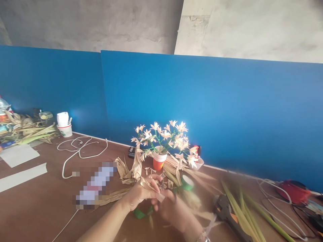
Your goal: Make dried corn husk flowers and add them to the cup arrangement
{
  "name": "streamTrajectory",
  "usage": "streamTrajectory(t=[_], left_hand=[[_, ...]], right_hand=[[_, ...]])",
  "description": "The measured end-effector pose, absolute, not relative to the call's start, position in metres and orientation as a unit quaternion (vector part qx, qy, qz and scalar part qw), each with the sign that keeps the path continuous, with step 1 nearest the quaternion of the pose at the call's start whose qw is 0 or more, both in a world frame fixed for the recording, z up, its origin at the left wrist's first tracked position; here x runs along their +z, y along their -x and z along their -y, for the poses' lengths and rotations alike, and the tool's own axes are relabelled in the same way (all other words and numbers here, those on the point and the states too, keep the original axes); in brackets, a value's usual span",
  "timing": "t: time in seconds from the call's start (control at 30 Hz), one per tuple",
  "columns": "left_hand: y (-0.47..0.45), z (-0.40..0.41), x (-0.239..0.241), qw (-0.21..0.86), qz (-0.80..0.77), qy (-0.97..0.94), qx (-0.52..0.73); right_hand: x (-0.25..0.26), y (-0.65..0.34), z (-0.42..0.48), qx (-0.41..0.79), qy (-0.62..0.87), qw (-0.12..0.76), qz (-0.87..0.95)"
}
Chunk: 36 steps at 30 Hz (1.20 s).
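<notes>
My left hand [143,192] is closed around a pale strip of dried corn husk [160,197], whose end sticks out past the fingertips. Close beside it, my right hand [169,207] grips scissors [163,177], with narrow blades pointing away from me; its fingers are partly blurred. Just beyond both hands stands an orange and white paper cup [159,162] filled with cream husk flowers [165,135] on green stems. Husk scraps [148,170] lie around it. A green ribbon or tape [139,213] shows under my hands, and a green tape roll [186,183] sits to the right.
A black glue gun [228,215] and long green leaves [243,213] lie at right, near a red object [294,191]. At left are a pixelated object [96,186], a white cable [75,153], paper sheets [20,155], a paper cup [65,130] and piled husks [30,129]. A blue partition [214,111] stands behind.
</notes>
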<state>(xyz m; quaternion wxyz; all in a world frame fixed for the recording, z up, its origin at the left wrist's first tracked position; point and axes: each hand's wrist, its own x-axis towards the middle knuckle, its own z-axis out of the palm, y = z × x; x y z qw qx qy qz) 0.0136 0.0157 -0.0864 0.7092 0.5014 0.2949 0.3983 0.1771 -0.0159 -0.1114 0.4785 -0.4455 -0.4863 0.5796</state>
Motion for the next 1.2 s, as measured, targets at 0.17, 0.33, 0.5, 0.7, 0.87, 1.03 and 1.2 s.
streamTrajectory(t=[0.17, 0.33, 0.5, 0.7, 0.87, 1.03, 1.2], left_hand=[[-0.011, -0.015, -0.082, 0.693, -0.294, -0.522, 0.400], [-0.017, -0.020, -0.095, 0.699, -0.312, -0.427, 0.480], [-0.023, -0.024, -0.104, 0.737, -0.314, -0.406, 0.439], [-0.029, -0.020, -0.103, 0.684, -0.363, -0.447, 0.448], [-0.031, -0.018, -0.102, 0.692, -0.347, -0.432, 0.463], [-0.030, -0.022, -0.106, 0.659, -0.390, -0.415, 0.491], [-0.024, -0.033, -0.110, 0.601, -0.398, -0.408, 0.561]], right_hand=[[-0.117, -0.179, 0.015, 0.731, 0.409, 0.426, 0.342], [-0.107, -0.171, 0.013, 0.633, 0.425, 0.524, 0.380], [-0.105, -0.166, 0.011, 0.415, 0.487, 0.580, 0.505], [-0.114, -0.165, 0.011, 0.377, 0.474, 0.571, 0.554], [-0.113, -0.167, 0.009, 0.452, 0.478, 0.573, 0.489], [-0.115, -0.169, 0.007, 0.458, 0.487, 0.576, 0.470], [-0.116, -0.168, 0.007, 0.538, 0.484, 0.492, 0.485]])
